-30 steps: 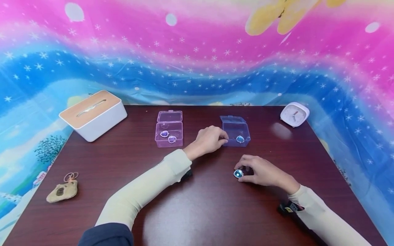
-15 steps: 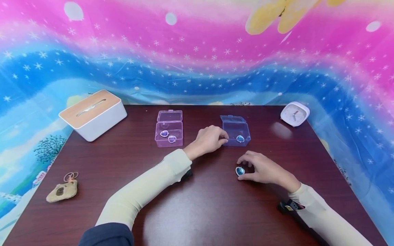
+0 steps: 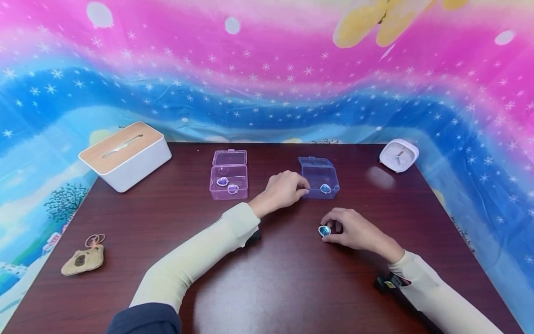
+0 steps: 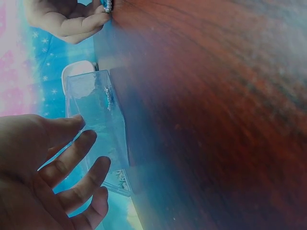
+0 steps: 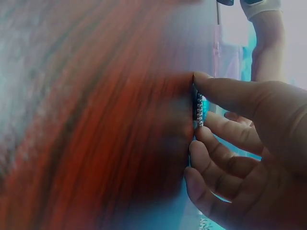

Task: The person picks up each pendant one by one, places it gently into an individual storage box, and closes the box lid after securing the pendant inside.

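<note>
Blue gem with silver beaded rim [image 3: 324,231]: pinched by its edges between thumb and fingers of the right hand [image 3: 354,229], apparently to leave its face uncovered. Translucent blue box [image 3: 314,178], beyond the right hand: contains a second blue gem [image 3: 325,189]. Left hand [image 3: 283,189]: fingers loosely bent at that box's left side, presumably to steady it; contact unconfirmed. Pink box [image 3: 216,193], left of the left hand: two purple gems [image 3: 222,182]. Both boxes open on the worktop [image 3: 275,287], presumably for access.
</note>
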